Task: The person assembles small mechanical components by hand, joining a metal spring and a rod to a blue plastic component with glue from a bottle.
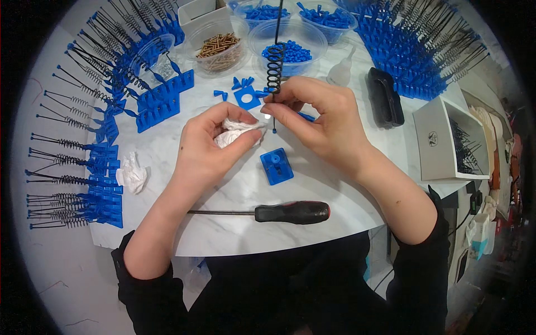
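Note:
My left hand (204, 137) is closed around a crumpled white tissue (230, 135), its fingertips pinching one end near the wire. Between thumb and fingers, my right hand (329, 114) grips a black coil spring (274, 62) with long straight ends, held upright; a small blue tip shows at its lower end. Just below the hands lies a blue square block (277, 166) with a round boss. A flat blue plate (240, 94) with a round hole and several small blue cones (243, 82) lie beyond the hands. Nearer me rests a screwdriver (292, 213) with a black handle.
Clear bowls of brass screws (219, 44) and small blue parts (287, 51) stand at the back. Blue holders with springs (106, 198) line the left; more blue holders (402, 56) fill the back right. A black case (385, 96) and white box (438, 142) are at right.

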A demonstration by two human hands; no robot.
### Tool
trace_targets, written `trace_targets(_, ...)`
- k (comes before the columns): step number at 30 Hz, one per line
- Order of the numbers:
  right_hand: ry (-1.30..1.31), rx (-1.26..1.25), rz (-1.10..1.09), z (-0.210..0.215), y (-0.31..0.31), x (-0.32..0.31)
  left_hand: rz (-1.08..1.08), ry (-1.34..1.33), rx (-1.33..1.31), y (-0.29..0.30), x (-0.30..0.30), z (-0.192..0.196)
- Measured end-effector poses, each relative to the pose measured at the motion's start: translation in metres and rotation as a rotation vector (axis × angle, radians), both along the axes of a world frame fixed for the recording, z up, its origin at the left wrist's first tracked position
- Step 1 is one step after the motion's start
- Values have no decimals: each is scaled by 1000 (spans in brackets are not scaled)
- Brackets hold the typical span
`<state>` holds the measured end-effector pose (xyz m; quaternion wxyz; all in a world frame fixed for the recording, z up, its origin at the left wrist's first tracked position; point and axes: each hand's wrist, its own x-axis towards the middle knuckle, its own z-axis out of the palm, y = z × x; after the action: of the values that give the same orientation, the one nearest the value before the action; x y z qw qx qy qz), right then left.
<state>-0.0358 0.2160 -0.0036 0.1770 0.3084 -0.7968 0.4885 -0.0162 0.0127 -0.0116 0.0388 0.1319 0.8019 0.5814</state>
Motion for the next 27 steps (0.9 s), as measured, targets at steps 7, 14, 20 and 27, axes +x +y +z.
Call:
trace_targets(7, 9, 17, -1, 0, -1, 0, -12, -139, 132, 2, -5, 4)
trace_targets(14, 15, 12, -12, -1, -1, 0, 38, -342, 134, 5, -16, 12)
trace_targets(20, 17, 18, -9, -2, -1, 0, 27, -367, 121, 8, -18, 10)
trace_targets(27, 31, -4, -16, -2, -2, 0, 10, -378, 124, 9, -20, 11)
